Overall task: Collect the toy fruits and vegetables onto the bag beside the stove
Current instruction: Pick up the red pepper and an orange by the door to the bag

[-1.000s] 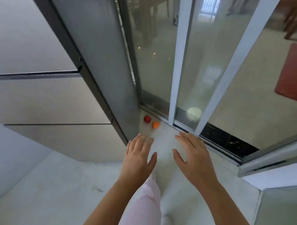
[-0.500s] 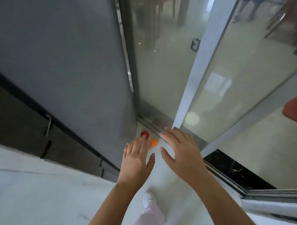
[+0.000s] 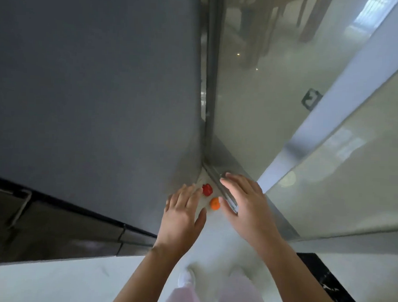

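Two small toy pieces lie on the pale floor in the corner where a grey cabinet meets a glass sliding door: a red toy fruit (image 3: 207, 189) and an orange toy fruit (image 3: 214, 203) just in front of it. My left hand (image 3: 183, 215) hovers open just left of them, fingertips beside the red one. Just right of the orange piece, my right hand (image 3: 247, 202) reaches open over the door track. Neither hand holds anything. No bag or stove is in view.
The tall grey cabinet (image 3: 93, 89) walls off the left side. The glass sliding door (image 3: 264, 96) and its metal track (image 3: 217, 181) run along the right. My legs in pale trousers and a white shoe (image 3: 186, 278) stand on the floor below my hands.
Both hands have moved forward and down toward the two toys in the corner, and my head has leaned in closer over them. The toys have not moved.
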Demonstrator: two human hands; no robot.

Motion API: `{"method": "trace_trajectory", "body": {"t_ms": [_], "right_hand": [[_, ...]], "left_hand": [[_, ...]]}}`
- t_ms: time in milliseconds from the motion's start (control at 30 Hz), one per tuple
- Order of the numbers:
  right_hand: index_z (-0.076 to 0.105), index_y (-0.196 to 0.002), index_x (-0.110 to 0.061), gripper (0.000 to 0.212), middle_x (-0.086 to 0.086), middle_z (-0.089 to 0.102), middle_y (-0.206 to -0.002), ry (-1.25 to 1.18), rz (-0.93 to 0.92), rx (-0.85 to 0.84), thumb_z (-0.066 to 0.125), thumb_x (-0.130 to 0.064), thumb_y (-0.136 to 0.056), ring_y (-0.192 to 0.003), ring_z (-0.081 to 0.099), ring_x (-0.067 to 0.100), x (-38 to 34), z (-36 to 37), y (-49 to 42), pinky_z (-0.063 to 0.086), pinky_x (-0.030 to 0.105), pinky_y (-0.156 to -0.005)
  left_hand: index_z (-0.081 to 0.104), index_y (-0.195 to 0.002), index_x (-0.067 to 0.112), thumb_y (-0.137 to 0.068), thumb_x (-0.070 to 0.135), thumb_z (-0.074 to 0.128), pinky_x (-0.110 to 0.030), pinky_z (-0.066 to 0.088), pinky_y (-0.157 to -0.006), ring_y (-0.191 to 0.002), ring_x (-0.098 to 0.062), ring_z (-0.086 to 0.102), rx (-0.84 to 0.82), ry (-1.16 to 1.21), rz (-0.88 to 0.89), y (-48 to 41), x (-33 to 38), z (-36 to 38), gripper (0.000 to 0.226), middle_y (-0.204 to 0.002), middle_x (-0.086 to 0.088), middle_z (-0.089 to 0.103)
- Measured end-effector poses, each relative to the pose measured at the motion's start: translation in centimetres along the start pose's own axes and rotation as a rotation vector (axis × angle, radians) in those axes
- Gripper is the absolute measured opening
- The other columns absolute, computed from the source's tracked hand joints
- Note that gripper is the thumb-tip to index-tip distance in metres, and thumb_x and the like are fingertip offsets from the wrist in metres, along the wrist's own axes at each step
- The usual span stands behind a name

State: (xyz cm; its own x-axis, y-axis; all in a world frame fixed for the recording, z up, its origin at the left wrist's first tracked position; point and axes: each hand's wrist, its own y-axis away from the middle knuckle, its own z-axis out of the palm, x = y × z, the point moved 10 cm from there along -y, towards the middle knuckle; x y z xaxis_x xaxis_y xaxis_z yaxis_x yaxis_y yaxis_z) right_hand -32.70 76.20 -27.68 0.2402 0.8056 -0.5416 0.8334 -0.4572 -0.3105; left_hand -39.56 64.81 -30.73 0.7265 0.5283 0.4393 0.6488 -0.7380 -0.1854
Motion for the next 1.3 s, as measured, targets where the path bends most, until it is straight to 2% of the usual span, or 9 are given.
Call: {"method": "trace_trajectory", "body": {"t_ms": [200,400,567,700,833,933,1033,1167,1300], "right_hand": [[0.062,-0.106,-0.009,0.036,0.008,0.065,-0.109,-0.058,-0.155,-0.077,0.051,-0.029,-0.078,-0.104,0.058,0.029,5.1,0.4,-3.7,0.049,0.051,-0.081],[0.062,-0.102,-0.008,0.034,0.009,0.065,-0.107,-0.108,-0.189,-0.17,0.051,-0.029,-0.078,-0.102,0.057,0.029,11.4,5.9,-4.8,0.051,0.043,-0.082],[0.059,-0.105,-0.012,0.033,0.005,0.063,-0.111,-0.107,-0.172,-0.243,0.051,-0.03,-0.077,-0.104,0.048,0.019,16.8,14.4,-5.2,0.049,0.037,-0.082],[0.059,-0.108,-0.014,0.035,0.005,0.063,-0.111,-0.102,-0.11,-0.309,0.049,-0.033,-0.08,-0.104,0.051,0.021,22.1,22.1,-4.3,0.049,0.041,-0.083],[0.053,-0.119,-0.02,0.042,0.003,0.059,-0.122,-0.078,-0.024,-0.399,0.042,-0.041,-0.084,-0.115,0.051,0.023,27.6,30.5,-3.3,0.045,0.045,-0.094],[0.052,-0.123,-0.02,0.05,0.0,0.055,-0.128,-0.079,0.026,-0.438,0.038,-0.046,-0.083,-0.12,0.046,0.02,31.1,36.5,-2.8,0.041,0.04,-0.098],[0.055,-0.12,-0.019,0.05,0.0,0.058,-0.124,-0.103,0.04,-0.435,0.039,-0.045,-0.081,-0.116,0.05,0.02,33.9,41.5,-2.3,0.043,0.036,-0.093],[0.054,-0.122,-0.018,0.052,0.0,0.057,-0.126,-0.095,0.033,-0.45,0.037,-0.045,-0.08,-0.119,0.048,0.022,37.8,47.5,-1.5,0.043,0.042,-0.097],[0.054,-0.122,-0.018,0.053,0.002,0.058,-0.125,-0.011,-0.034,-0.453,0.036,-0.047,-0.08,-0.118,0.05,0.024,40.7,52.6,-0.9,0.038,0.037,-0.098]], "left_hand": [[0.055,-0.114,0.009,-0.081,0.029,0.044,-0.04,0.048,-0.084,-0.107,-0.029,0.052,0.14,-0.037,-0.163,-1.5,0.6,0.7,0.04,-0.115,-0.012,0.062],[0.05,-0.116,0.011,-0.082,0.029,0.043,-0.043,0.047,-0.086,-0.107,-0.033,0.056,0.116,-0.091,-0.198,-4.3,-1.3,7.5,0.038,-0.117,-0.013,0.061],[0.05,-0.114,0.011,-0.081,0.03,0.042,-0.043,0.05,-0.084,-0.106,-0.028,0.054,0.079,-0.078,-0.214,-6.7,-6.6,17.3,0.039,-0.112,-0.013,0.064],[0.053,-0.112,0.014,-0.078,0.032,0.041,-0.042,0.053,-0.081,-0.104,-0.022,0.052,-0.022,-0.122,-0.168,-7.9,-11.1,26.8,0.04,-0.109,-0.01,0.067],[0.064,-0.107,0.01,-0.079,0.034,0.04,-0.039,0.051,-0.082,-0.107,-0.019,0.045,-0.093,-0.194,-0.123,-9.0,-16.9,35.3,0.044,-0.109,-0.008,0.067],[0.063,-0.108,0.009,-0.08,0.034,0.039,-0.037,0.051,-0.082,-0.104,-0.025,0.056,-0.123,-0.222,-0.088,-9.7,-21.7,41.3,0.044,-0.109,-0.009,0.067],[0.063,-0.108,0.01,-0.079,0.034,0.039,-0.035,0.051,-0.081,-0.102,-0.023,0.057,-0.15,-0.268,-0.057,-10.3,-25.5,46.8,0.045,-0.109,-0.009,0.067],[0.064,-0.107,0.008,-0.075,0.029,0.061,-0.038,0.052,-0.08,-0.102,-0.028,0.062,-0.169,-0.319,0.019,-10.8,-28.7,53.3,0.039,-0.109,-0.011,0.066],[0.061,-0.11,0.008,-0.069,0.025,0.07,-0.039,0.052,-0.079,-0.103,-0.03,0.061,-0.158,-0.342,0.068,-10.8,-31.4,58.4,0.045,-0.109,-0.012,0.066]]}}
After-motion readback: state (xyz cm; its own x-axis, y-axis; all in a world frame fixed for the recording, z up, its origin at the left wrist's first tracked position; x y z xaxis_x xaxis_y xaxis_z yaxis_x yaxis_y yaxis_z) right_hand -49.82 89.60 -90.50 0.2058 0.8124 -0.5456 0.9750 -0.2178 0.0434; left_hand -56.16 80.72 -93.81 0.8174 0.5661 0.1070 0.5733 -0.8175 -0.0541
